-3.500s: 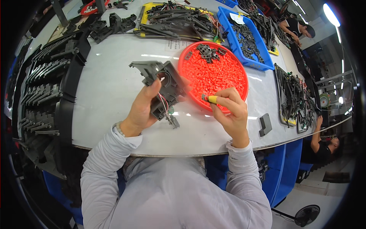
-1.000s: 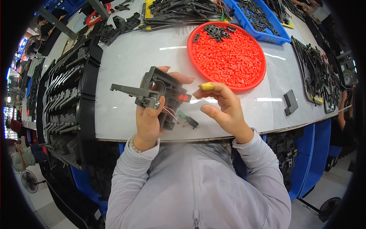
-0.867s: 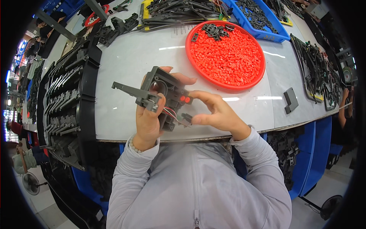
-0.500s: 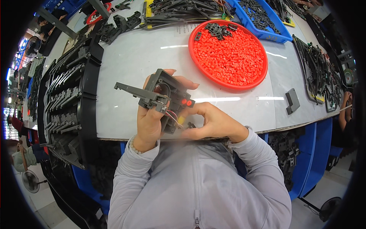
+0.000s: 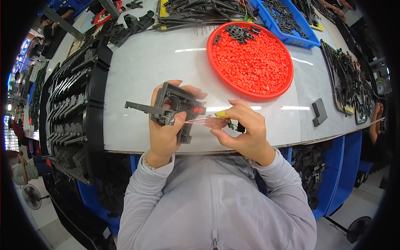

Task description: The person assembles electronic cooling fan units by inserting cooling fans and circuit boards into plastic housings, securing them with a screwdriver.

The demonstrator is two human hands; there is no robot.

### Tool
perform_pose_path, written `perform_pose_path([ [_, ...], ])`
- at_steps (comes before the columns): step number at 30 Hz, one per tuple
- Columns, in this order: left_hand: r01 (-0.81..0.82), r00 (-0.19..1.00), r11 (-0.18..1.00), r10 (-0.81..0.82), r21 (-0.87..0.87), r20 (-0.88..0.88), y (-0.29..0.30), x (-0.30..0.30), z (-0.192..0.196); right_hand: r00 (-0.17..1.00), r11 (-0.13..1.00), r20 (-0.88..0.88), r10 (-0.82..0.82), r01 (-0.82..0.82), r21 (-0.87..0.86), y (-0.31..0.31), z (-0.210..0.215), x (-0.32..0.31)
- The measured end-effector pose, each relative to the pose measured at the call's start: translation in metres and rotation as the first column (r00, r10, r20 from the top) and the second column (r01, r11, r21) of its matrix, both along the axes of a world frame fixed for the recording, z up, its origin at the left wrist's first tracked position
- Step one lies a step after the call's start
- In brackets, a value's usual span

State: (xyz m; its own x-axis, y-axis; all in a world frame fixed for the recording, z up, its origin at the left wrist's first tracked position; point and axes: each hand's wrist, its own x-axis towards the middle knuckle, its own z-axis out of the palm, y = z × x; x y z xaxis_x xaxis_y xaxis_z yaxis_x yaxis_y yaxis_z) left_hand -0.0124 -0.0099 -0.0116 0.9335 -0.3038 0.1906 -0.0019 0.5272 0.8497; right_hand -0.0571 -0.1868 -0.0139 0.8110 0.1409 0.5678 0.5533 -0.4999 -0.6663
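Observation:
My left hand (image 5: 163,135) grips a dark grey plastic housing (image 5: 183,133) from below and behind, its thumb pressing near a hinge block. A long grey lever (image 5: 139,107) juts leftward from the housing, and two red caps (image 5: 198,110) sit on its right side. Thin red and white wires (image 5: 196,121) run from the housing to my right hand (image 5: 248,131). Between the right thumb and fingers these wires are pinched, along with a small brownish, blurred piece; a dark end with green strands (image 5: 238,126) shows beside the palm. Yellow covers one right fingertip.
A red round tray (image 5: 287,85) of small red caps, with dark parts on top, lies ahead. Beyond it are a blue bin (image 5: 310,42) and piled dark strips (image 5: 196,12). Left stands a black rack (image 5: 98,83) of grey parts; right, a grey bracket (image 5: 319,112).
My right hand has moved right and slightly up, away from the housing, drawing the wires out straight. The left hand and housing have shifted slightly.

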Motion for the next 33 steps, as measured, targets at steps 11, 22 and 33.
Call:
perform_pose_path([
  [11, 0.063, 0.998, 0.997, -0.062, -0.045, 0.026, -0.002, -0.002, -0.011, 0.998, 0.989, 0.033, -0.055, 0.059, -0.139, 0.003, 0.028, 0.012],
  [22, 0.047, 0.997, 0.998, -0.044, -0.045, 0.059, -0.006, -0.004, -0.015, 0.982, 0.914, 0.16, -0.101, 0.155, -0.376, 0.013, 0.031, 0.015],
  [33, 0.031, 0.992, 0.999, -0.028, -0.021, 0.124, -0.01, -0.007, -0.009, 0.998, 0.948, 0.06, -0.029, 0.046, -0.314, 0.01, 0.034, 0.02],
])
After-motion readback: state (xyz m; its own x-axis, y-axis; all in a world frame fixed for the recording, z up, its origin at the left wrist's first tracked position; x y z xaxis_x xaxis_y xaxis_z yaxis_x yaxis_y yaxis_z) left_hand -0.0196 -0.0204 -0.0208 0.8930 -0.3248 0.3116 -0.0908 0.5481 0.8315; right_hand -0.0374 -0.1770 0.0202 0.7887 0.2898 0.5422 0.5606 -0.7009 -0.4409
